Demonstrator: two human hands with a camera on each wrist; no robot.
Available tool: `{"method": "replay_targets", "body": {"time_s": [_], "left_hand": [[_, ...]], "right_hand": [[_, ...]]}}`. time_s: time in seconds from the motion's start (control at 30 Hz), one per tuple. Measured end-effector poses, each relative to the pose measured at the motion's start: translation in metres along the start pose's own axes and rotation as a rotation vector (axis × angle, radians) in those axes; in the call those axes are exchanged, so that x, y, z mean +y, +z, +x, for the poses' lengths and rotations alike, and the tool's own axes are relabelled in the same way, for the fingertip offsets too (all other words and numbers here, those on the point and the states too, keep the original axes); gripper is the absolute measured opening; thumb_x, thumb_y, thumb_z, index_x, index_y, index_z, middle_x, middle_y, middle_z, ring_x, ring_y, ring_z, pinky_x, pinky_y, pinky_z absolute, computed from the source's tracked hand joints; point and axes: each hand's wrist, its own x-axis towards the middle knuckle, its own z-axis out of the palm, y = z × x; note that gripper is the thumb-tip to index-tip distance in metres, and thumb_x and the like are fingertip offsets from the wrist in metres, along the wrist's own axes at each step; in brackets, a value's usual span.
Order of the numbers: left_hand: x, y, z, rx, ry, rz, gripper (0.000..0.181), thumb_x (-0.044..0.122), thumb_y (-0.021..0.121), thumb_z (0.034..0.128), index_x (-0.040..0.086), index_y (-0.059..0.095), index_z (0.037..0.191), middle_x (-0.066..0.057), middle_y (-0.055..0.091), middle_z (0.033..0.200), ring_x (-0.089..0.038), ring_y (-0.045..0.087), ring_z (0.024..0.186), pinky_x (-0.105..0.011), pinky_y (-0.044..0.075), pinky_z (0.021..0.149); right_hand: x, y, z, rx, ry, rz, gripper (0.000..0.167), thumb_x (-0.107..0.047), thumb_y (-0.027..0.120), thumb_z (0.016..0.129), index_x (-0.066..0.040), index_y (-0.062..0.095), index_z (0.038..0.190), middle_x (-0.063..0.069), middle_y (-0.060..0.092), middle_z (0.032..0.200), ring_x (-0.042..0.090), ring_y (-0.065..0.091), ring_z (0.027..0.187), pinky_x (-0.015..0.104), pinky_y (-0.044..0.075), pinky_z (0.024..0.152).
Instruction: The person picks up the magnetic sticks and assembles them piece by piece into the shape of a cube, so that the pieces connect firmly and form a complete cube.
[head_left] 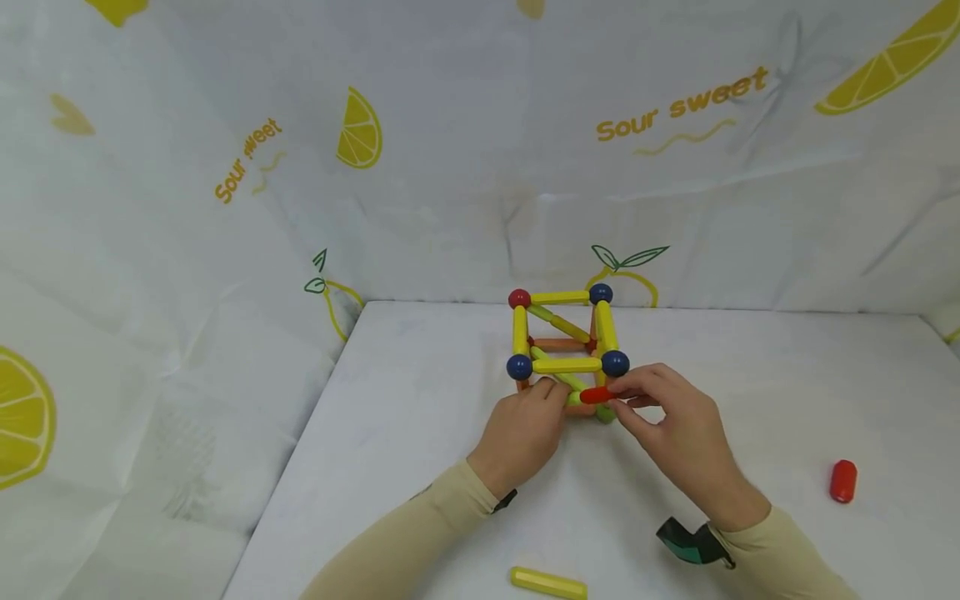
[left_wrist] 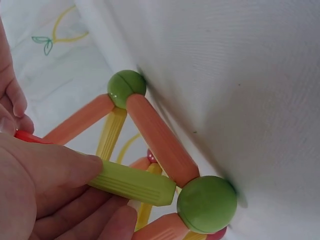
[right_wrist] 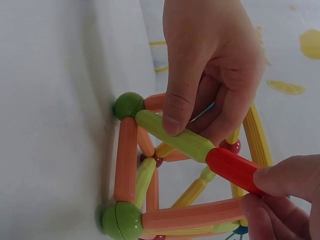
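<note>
A box-shaped frame of magnetic rods and balls stands upright on the table, with yellow rods (head_left: 567, 365), blue balls (head_left: 616, 363) and a red ball (head_left: 519, 298) on top. Lower down are orange rods (right_wrist: 126, 160) and green balls (right_wrist: 122, 221). At its near side, my left hand (head_left: 525, 429) pinches a light green rod (right_wrist: 175, 136) between thumb and fingers. My right hand (head_left: 682, 433) pinches a short red rod (right_wrist: 232, 167) by its outer end. In the right wrist view, the red and green rods meet end to end, slanting across the frame's face.
A loose yellow rod (head_left: 549, 582) lies at the table's front. To the right of my right hand lies a short red piece (head_left: 843, 481). A white cloth printed with lemons (head_left: 360, 133) rises behind the white table (head_left: 360, 400).
</note>
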Motion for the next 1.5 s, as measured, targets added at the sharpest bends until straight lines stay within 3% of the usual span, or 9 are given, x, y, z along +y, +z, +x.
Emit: {"method": "replay_targets", "body": {"time_s": [0.23,0.47,0.57,0.67,0.77,0.87,1.1,1.33,1.5], "left_hand": [[0.000,0.004,0.003,0.022,-0.004,0.010,0.030,0.028,0.080,0.0996,0.012,0.071,0.123,0.001,0.077,0.108,-0.006,0.075,0.083,-0.017,0.061,0.071],[0.003,0.001,0.011,0.120,0.005,-0.034,0.028,0.041,0.077,0.1011,0.016,0.074,0.114,0.006,0.075,0.094,-0.005,0.069,0.075,-0.015,0.056,0.064],[0.004,0.000,0.013,0.118,-0.011,-0.018,0.026,0.042,0.077,0.1006,0.017,0.074,0.107,0.006,0.074,0.087,-0.005,0.066,0.070,-0.015,0.054,0.061],[0.005,0.000,0.013,0.107,-0.031,0.001,0.027,0.043,0.077,0.1009,0.017,0.074,0.103,0.007,0.072,0.081,-0.006,0.064,0.065,-0.014,0.052,0.058],[0.007,0.000,0.013,0.116,-0.035,0.007,0.026,0.043,0.076,0.1012,0.017,0.074,0.101,0.007,0.071,0.079,-0.006,0.064,0.063,-0.014,0.050,0.055],[0.008,0.001,0.013,0.131,-0.027,0.021,0.026,0.043,0.076,0.1011,0.017,0.075,0.100,0.007,0.071,0.078,-0.006,0.065,0.063,-0.013,0.049,0.054],[0.008,0.001,0.014,0.139,-0.034,0.058,0.024,0.040,0.076,0.1017,0.016,0.074,0.099,0.007,0.071,0.078,-0.006,0.064,0.063,-0.014,0.051,0.054],[0.006,0.003,0.014,0.130,-0.047,0.082,0.023,0.038,0.076,0.1016,0.015,0.073,0.100,0.006,0.070,0.078,-0.007,0.063,0.062,-0.015,0.052,0.056],[0.005,0.004,0.016,0.127,-0.054,0.084,0.023,0.037,0.076,0.1020,0.014,0.074,0.102,0.005,0.071,0.080,-0.007,0.065,0.064,-0.016,0.054,0.056]], "right_hand": [[0.000,0.003,0.000,0.020,-0.008,0.021,0.038,0.009,0.091,0.078,-0.014,0.077,0.104,-0.001,0.073,0.106,0.017,0.075,0.088,-0.002,0.047,0.084],[0.002,0.006,0.002,0.046,-0.013,0.013,0.034,0.008,0.092,0.078,-0.013,0.075,0.099,-0.001,0.072,0.101,0.015,0.072,0.085,-0.001,0.047,0.081],[0.003,0.004,0.008,0.069,-0.019,-0.018,0.033,0.004,0.093,0.078,-0.012,0.073,0.098,0.001,0.068,0.095,0.015,0.065,0.081,0.001,0.044,0.077],[0.004,0.001,0.016,0.061,-0.009,-0.049,0.037,-0.002,0.094,0.079,-0.010,0.073,0.109,0.005,0.065,0.099,0.016,0.062,0.085,0.009,0.047,0.077],[0.004,-0.003,0.021,-0.001,0.023,-0.060,0.048,-0.008,0.095,0.081,-0.013,0.075,0.125,0.008,0.063,0.110,0.019,0.065,0.093,0.021,0.056,0.079],[0.005,-0.004,0.023,-0.058,0.047,-0.063,0.052,-0.013,0.096,0.082,-0.016,0.076,0.130,0.010,0.062,0.117,0.023,0.068,0.097,0.033,0.062,0.080],[0.006,0.000,0.023,-0.038,0.050,-0.055,0.048,-0.014,0.095,0.083,-0.015,0.076,0.127,0.010,0.062,0.115,0.022,0.069,0.095,0.037,0.064,0.080],[0.003,0.005,0.023,-0.011,0.059,-0.062,0.049,-0.011,0.094,0.084,-0.013,0.075,0.128,0.012,0.061,0.113,0.025,0.069,0.094,0.048,0.065,0.080],[0.004,0.008,0.022,0.021,0.041,-0.064,0.049,-0.007,0.094,0.082,-0.012,0.075,0.127,0.012,0.060,0.111,0.025,0.069,0.093,0.042,0.064,0.079]]}}
